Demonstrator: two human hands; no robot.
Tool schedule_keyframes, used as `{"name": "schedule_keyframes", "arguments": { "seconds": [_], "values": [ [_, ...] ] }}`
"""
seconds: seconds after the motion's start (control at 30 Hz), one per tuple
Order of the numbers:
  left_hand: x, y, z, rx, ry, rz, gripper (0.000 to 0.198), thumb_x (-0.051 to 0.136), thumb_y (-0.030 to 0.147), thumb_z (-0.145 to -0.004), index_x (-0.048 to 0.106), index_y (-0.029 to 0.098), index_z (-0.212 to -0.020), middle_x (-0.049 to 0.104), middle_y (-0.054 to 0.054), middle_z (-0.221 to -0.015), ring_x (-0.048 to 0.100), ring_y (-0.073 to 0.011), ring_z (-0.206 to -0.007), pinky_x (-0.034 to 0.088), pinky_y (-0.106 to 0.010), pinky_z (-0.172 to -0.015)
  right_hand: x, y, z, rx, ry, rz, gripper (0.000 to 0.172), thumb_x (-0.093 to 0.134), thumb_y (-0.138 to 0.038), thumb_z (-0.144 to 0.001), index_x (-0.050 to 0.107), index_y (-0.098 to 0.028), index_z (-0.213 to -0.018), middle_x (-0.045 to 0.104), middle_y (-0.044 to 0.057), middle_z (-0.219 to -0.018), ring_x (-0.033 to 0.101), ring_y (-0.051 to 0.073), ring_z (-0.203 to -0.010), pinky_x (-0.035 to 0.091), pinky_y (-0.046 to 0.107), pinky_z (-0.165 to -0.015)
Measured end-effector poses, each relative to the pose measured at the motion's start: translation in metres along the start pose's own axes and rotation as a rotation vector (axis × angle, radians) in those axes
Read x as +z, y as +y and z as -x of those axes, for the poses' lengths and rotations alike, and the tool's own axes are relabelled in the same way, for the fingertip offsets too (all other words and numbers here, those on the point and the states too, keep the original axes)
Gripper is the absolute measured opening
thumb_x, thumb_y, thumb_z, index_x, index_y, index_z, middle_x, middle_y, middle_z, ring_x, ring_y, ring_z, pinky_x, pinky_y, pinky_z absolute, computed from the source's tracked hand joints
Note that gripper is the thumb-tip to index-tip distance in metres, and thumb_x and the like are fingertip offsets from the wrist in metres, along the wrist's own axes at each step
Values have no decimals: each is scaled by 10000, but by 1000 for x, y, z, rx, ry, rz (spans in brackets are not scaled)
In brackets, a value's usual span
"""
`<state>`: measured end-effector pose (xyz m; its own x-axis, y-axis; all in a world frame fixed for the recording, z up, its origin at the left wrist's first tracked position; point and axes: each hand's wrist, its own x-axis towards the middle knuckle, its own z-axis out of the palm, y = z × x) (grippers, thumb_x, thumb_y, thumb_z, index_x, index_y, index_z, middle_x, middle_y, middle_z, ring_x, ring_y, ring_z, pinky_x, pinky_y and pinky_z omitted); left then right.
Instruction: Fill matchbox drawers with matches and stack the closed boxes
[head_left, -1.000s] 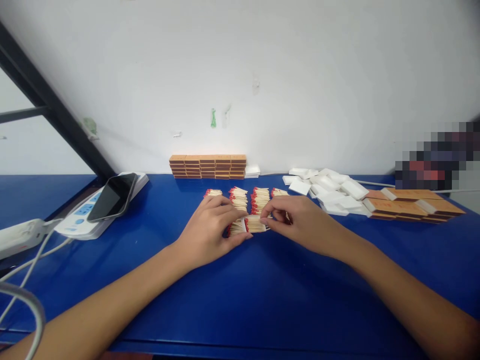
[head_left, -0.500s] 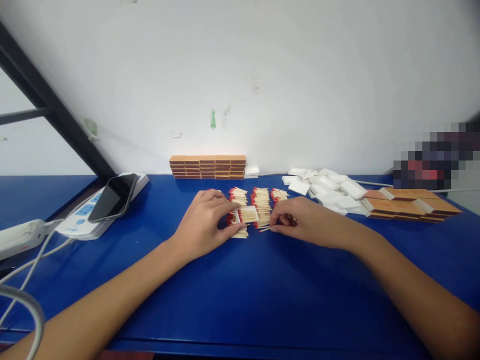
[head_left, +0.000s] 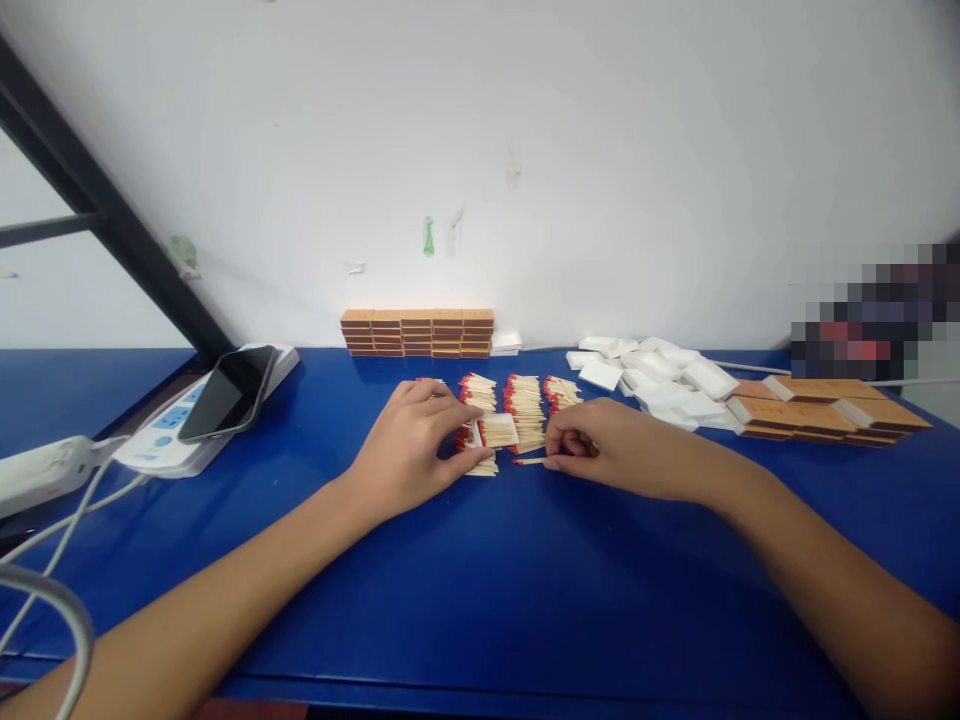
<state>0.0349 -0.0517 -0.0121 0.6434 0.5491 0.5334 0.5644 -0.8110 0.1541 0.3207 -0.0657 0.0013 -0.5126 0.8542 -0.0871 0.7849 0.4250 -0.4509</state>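
Packing: filled tray (head_left: 497,430) is pinched by left hand (head_left: 409,455); stray match (head_left: 529,461) is nipped by curled right hand (head_left: 607,450) (delicate lift needed).

left hand (head_left: 409,452) holds filled white tray (head_left: 498,430) over match piles (head_left: 525,405); right hand (head_left: 615,445) pinches loose match (head_left: 529,461) on blue table (head_left: 480,590).

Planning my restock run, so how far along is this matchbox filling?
Done: a stack of closed brown boxes stands against the wall. In hand: the left hand holds a white tray filled with matches, while the right hand pinches a stray match on the table. Left: several match piles, a heap of empty white trays and what look like brown sleeves at right.
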Motion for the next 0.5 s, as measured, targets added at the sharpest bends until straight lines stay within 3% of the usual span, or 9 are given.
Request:
{"name": "schedule_keyframes", "arguments": {
  "seconds": [0.33, 0.5],
  "values": [
    [0, 0, 0, -2, -7, -4, 342, 759, 402, -952, 744, 158, -1191, 782, -71, -937, 661, -280, -1046, 453, -439, -903, 0, -3, 0, -20, -7, -30, 183, 643, -321, -941, 661, -217, -791, 600, -5, -680, 504, 145, -616, 352, 291, -583],
    [0, 0, 0, 3, -3, -1, 343, 756, 402, -953, 745, 152, -1188, 781, -78, -935, 662, -289, -1052, 454, -444, -909, 3, 0, -2, -34, 8, -32, 124, 652, -340, -945, 689, -224, -922, 569, -21, -715, 492, 145, -638, 356, 288, -595]
  ]
}}
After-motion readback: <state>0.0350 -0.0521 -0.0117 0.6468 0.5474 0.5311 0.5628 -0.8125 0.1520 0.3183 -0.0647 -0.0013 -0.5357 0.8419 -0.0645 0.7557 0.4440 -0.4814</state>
